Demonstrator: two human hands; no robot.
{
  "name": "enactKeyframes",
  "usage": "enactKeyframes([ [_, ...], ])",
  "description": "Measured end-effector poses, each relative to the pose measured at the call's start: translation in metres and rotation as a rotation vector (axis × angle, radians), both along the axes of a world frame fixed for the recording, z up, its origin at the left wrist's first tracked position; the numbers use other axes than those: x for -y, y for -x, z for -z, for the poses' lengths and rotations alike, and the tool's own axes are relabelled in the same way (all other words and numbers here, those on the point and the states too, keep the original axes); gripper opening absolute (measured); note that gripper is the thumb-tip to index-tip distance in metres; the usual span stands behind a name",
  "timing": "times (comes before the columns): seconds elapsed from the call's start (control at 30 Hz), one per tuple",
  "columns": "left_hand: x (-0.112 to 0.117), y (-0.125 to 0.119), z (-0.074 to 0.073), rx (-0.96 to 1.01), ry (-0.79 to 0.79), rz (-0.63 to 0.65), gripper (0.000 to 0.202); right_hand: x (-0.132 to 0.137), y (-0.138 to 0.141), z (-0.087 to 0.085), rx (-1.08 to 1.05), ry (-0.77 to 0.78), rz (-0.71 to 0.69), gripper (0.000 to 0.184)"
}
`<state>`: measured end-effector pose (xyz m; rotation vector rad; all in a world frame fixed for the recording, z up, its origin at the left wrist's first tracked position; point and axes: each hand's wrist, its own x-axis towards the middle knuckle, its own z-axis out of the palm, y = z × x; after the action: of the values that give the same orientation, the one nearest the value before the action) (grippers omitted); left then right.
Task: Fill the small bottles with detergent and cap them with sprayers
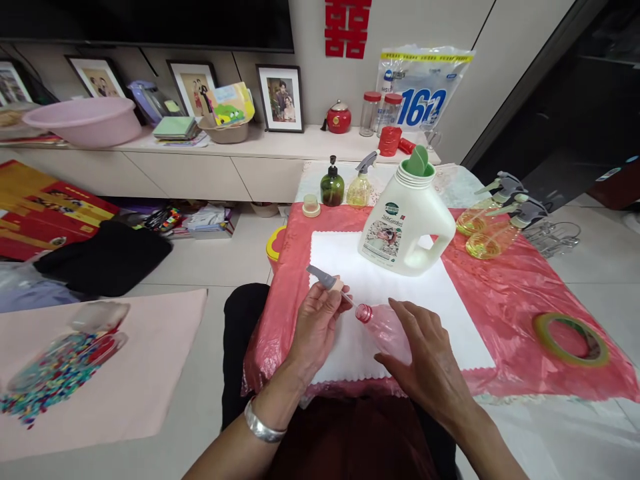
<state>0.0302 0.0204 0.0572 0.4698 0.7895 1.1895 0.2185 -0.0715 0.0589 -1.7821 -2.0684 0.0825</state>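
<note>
The open, tilted pink bottle (pixel 386 327) meets the tube (pixel 349 299) of a grey spray head (pixel 323 277).

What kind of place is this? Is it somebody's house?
It looks like a living room in someone's home: a big dark screen, probably a TV, hangs above a long low cabinet, and framed photos stand on top of it.

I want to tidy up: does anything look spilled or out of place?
Yes: off to the left, colourful bits lie loose on the pink sheet beside a clear tub, like a spill, though they may be there on purpose.
</note>
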Motion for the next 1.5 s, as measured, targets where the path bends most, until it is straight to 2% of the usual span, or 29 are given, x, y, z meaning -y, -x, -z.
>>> enactKeyframes([
  [0.13,0.01,-0.003,0.002,0.003,-0.006,0.06,0.046,-0.002,0.009,-0.001,-0.062,0.007,-0.009,0.073],
  [0.43,0.014,0.001,-0.002,-0.015,-0.004,0.086,0.043,-0.002,0.018,-0.002,-0.09,-0.012,-0.001,0.064],
  [0.67,0.014,0.0,-0.003,-0.031,-0.07,0.11,0.045,0.002,0.021,0.003,-0.141,-0.009,-0.003,0.064],
  [0.8,0.012,0.001,-0.008,-0.08,-0.127,0.077,0.037,0.003,0.023,0.005,-0.151,0.01,0.0,0.067],
  [0.93,0.012,0.004,-0.009,-0.153,-0.188,0.095,0.032,0.001,0.025,0.006,-0.16,-0.005,0.004,0.067],
  [1.17,0.015,0.004,-0.002,-0.134,-0.144,0.144,0.033,0.001,0.026,0.008,-0.194,-0.017,0.006,0.069],
  [1.5,0.019,0.007,-0.01,-0.117,-0.101,0.211,0.042,-0.001,0.027,0.001,-0.275,-0.117,-0.046,0.061],
])
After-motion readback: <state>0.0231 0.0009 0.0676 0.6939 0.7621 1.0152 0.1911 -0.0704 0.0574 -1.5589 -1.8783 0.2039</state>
